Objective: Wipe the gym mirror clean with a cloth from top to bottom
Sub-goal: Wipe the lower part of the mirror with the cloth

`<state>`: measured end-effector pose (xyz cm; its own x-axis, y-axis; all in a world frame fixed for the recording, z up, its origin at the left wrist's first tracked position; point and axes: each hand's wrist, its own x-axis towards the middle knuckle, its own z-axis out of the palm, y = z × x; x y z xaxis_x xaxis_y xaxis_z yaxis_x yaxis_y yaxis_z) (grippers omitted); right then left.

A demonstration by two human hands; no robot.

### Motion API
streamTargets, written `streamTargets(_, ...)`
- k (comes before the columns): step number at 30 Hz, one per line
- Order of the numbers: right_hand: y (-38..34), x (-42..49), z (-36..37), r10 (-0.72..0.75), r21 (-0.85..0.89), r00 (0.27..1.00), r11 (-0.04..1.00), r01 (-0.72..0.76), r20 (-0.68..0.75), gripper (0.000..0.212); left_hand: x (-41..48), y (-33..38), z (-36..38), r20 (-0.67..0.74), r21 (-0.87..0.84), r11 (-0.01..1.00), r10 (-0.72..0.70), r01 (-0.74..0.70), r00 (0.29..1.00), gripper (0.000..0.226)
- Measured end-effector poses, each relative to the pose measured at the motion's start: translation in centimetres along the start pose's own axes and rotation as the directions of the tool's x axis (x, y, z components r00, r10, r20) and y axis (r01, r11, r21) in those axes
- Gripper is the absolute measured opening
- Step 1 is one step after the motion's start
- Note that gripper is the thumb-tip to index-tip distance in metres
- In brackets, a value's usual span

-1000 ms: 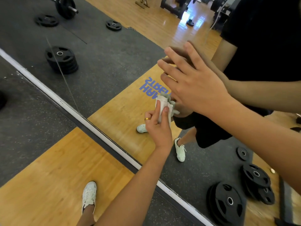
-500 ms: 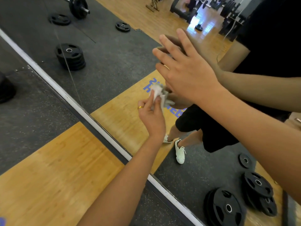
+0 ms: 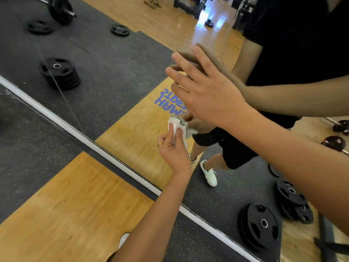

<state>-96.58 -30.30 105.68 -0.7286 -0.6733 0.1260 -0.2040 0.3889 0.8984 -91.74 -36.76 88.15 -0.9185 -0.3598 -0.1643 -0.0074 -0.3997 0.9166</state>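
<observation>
Blue lettering [image 3: 167,98] on the wooden floor [image 3: 132,137], seen reversed in the mirror [image 3: 105,59], starts "HAM" and "STRE"; the right hand [image 3: 209,93] hides the rest.

**Both hands at the mirror**

The right hand [image 3: 211,93] is flat, palm turned toward the mirror [image 3: 113,72]. Its fingers are straight and slightly spread, and their tips meet their own reflection on the glass. Its bare forearm runs back from the mirror toward the lower right, with the wrist nearly straight.

The left hand [image 3: 175,152] sits lower on the mirror, beneath the right hand, and holds a bunched cloth [image 3: 176,125] to the glass. Two fingers lie stretched up over the cloth and the others are curled. One curled finger wears a gold ring [image 3: 160,144]. The bare left forearm reaches up to the mirror from below, wrist in line with the arm.
</observation>
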Motion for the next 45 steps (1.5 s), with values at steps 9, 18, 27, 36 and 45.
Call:
streamTargets(9, 0.0, 0.3, 0.0, 0.010, 0.033, 1.000, 0.999, -0.011, 0.012, 0.035, -2.4, 1.2, 1.7, 0.102, 0.008, 0.984, 0.175, -0.177, 0.979, 0.037)
streamTargets(18, 0.9, -4.9, -3.6, 0.070, 0.173, 0.998, 0.983, -0.068, -0.005, 0.038, -4.0, -2.4, -1.2, 0.115, 0.122, 0.985, -0.134, 0.119, 0.984, 0.035)
streamTargets(27, 3.3, -13.4, -3.9, 0.007, 0.025, 0.991, 1.000, -0.010, 0.130, 0.049, -6.1, -2.3, 1.0, -0.052, 0.025, 0.980, -0.198, 0.200, 0.979, 0.034)
streamTargets(36, 2.7, -13.3, -3.2, -0.001, 0.009, 0.996, 1.000, 0.000, 0.090, 0.051, -9.8, -0.4, 5.0, -0.069, -0.066, 0.997, 0.046, -0.050, 0.997, 0.031)
streamTargets(45, 2.8, -13.3, -3.3, 0.026, 0.029, 0.998, 0.999, -0.028, 0.063, 0.049, -10.0, -0.6, 4.4, -0.083, -0.040, 0.999, -0.039, 0.036, 0.996, 0.032)
